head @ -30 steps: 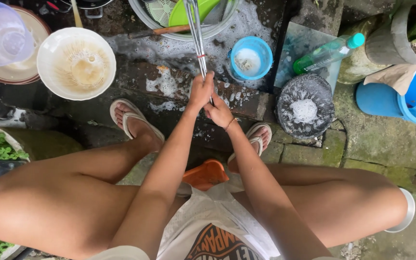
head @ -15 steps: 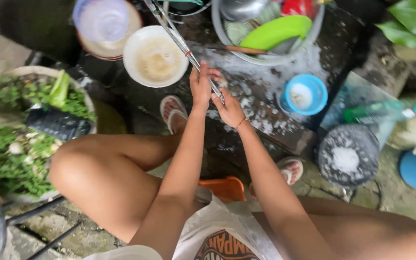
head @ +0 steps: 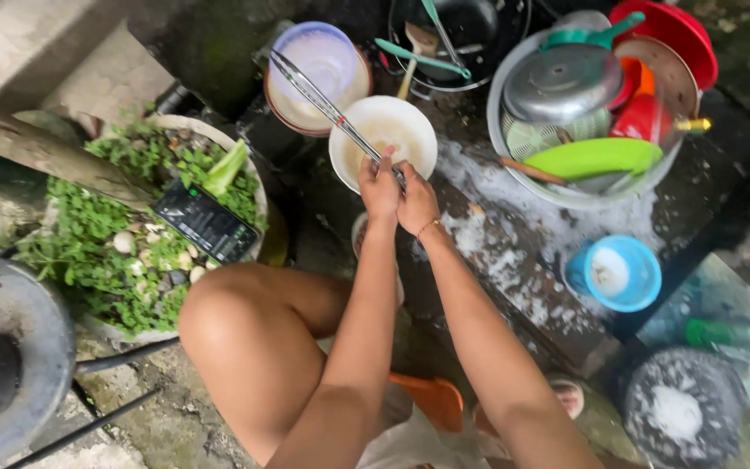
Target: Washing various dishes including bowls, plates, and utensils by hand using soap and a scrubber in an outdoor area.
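Both hands, left hand [head: 380, 189] and right hand [head: 417, 201], wrap their fingers tight around long metal tongs [head: 327, 106] above a white bowl [head: 383, 139]. The tongs look stiff, light and soapy-slippery. Holding near the end seems best.

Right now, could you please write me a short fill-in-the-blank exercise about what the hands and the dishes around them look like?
1. Both hands, left hand and right hand, hold long metal ____ above the round white bowl.
2. The flat oval plate lying in the big metal basin is ____ in colour.
3. The small round blue bowl sits on ground covered with white ____.

Missing words: tongs; green; foam
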